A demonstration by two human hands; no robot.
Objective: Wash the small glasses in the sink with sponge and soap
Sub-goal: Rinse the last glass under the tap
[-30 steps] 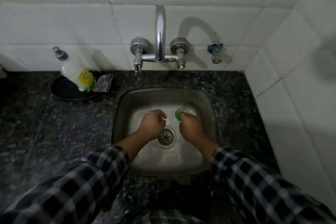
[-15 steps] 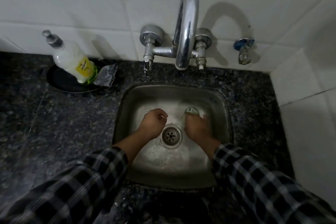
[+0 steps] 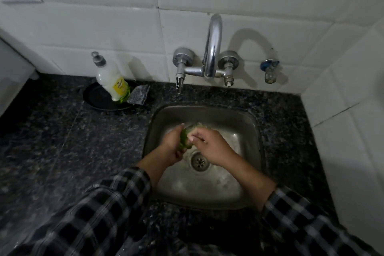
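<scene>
Soap bottle (image 3: 110,78) — yellow label illegible; left hand (image 3: 172,148) grips sponge (image 3: 185,139).

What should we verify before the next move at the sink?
1. Left hand grips the green item: ok.
2. Right hand pinches the same item: ok.
3. Item is over the sink, near the drain: ok.
4. Water from the faucet: no stream visible, not ok.
5. Soap bottle on the dark dish left of the sink: ok.
6. Which part is glass, which sponge: cannot tell, blurred.
</scene>
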